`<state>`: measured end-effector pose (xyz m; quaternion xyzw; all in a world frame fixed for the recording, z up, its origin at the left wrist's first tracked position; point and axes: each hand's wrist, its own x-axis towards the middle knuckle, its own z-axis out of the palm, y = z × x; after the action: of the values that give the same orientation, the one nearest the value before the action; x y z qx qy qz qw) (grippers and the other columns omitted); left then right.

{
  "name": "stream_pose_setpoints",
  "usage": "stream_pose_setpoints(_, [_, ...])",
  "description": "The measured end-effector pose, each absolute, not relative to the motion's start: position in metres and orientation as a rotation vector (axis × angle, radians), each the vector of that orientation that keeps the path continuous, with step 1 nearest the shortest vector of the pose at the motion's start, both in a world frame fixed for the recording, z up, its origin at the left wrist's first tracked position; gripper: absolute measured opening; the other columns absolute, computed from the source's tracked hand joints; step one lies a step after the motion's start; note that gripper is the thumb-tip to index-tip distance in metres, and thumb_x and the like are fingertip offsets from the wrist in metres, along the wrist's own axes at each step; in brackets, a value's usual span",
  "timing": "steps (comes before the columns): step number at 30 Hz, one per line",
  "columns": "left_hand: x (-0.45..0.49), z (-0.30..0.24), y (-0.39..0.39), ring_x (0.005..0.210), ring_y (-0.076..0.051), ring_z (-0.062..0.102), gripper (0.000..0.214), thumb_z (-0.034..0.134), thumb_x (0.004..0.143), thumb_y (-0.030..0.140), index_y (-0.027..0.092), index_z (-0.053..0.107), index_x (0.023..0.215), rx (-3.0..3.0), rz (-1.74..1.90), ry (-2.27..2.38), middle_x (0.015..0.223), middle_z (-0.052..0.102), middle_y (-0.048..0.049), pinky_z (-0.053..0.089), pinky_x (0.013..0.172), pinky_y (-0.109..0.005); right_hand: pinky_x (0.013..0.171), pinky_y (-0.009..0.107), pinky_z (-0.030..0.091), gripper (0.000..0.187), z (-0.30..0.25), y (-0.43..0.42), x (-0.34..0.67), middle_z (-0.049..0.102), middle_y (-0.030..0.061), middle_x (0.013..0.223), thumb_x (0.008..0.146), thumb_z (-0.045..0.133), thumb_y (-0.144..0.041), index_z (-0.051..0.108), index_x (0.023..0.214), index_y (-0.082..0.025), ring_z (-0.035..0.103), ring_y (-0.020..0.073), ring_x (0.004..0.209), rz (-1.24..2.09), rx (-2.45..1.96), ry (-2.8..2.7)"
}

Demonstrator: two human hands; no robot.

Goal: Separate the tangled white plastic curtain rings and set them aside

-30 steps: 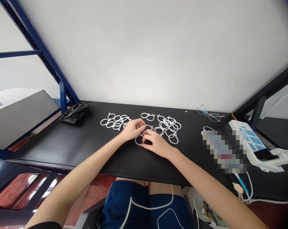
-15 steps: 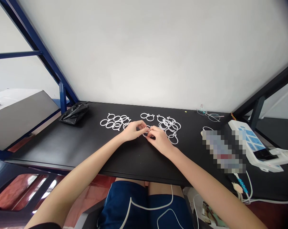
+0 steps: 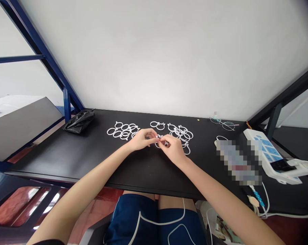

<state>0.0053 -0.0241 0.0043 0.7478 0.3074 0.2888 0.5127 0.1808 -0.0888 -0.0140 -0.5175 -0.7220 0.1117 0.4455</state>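
Note:
My left hand (image 3: 141, 139) and my right hand (image 3: 172, 147) meet at the middle of the black table (image 3: 98, 153), both pinched on one white plastic ring (image 3: 158, 140) held between their fingertips. A group of white rings (image 3: 122, 130) lies just left of my left hand. A bigger heap of white rings (image 3: 181, 133) lies behind and right of my right hand. A pair of rings (image 3: 157, 125) sits a little farther back between the two groups.
A crumpled black bag (image 3: 79, 121) lies at the table's back left by a blue frame post (image 3: 66, 102). Spectacles (image 3: 224, 124) rest at the back right. A white power strip (image 3: 267, 151) with cables, and a blurred object (image 3: 237, 158), occupy the right side.
My right hand has lifted the ring from the table and moved back toward my left hand; both hands now pinch it between their fingertips.

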Motion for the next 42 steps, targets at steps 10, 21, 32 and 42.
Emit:
stream_pose_setpoints(10, [0.0057, 0.0032, -0.0228, 0.068, -0.012, 0.060, 0.032, 0.072, 0.077, 0.042, 0.014, 0.058, 0.085, 1.760, 0.780, 0.718, 0.073, 0.060, -0.0013, 0.050, 0.049, -0.018, 0.054, 0.026, 0.054, 0.007, -0.0131, -0.0886, 0.1811, 0.067, 0.0071, 0.096, 0.088, 0.057, -0.021, 0.063, 0.086, -0.021, 0.065, 0.0181, 0.081, 0.236, -1.160, -1.737])
stream_pose_setpoints(21, [0.0058, 0.0046, -0.0248, 0.068, -0.012, 0.063, 0.030, 0.078, 0.071, 0.035, 0.013, 0.060, 0.080, 1.806, 0.829, 0.735, 0.073, 0.066, -0.0030, 0.048, 0.056, -0.019, 0.078, 0.037, 0.056, 0.012, -0.0107, -0.0896, 0.1810, 0.070, 0.0056, 0.092, 0.089, 0.054, -0.018, 0.064, 0.094, -0.022, 0.065, 0.0215, 0.087, 0.137, -1.097, -1.774])
stream_pose_setpoints(32, [0.0053, 0.0005, -0.0222, 0.069, -0.012, 0.063, 0.021, 0.072, 0.075, 0.027, 0.014, 0.058, 0.085, 1.845, 0.809, 0.694, 0.073, 0.066, -0.0022, 0.046, 0.056, -0.019, 0.071, 0.035, 0.055, 0.010, -0.0083, -0.0915, 0.1789, 0.070, 0.0052, 0.089, 0.089, 0.057, -0.024, 0.066, 0.093, -0.023, 0.064, 0.0204, 0.080, 0.228, -1.082, -1.795])
stream_pose_setpoints(42, [0.0050, 0.0031, -0.0242, 0.068, -0.011, 0.062, 0.018, 0.071, 0.076, 0.027, 0.014, 0.059, 0.083, 1.882, 0.805, 0.684, 0.071, 0.064, -0.0014, 0.045, 0.056, -0.018, 0.065, 0.032, 0.055, 0.012, -0.0091, -0.0911, 0.1806, 0.068, 0.0048, 0.085, 0.092, 0.056, -0.027, 0.066, 0.090, -0.023, 0.062, 0.0186, 0.074, 0.246, -1.108, -1.811])
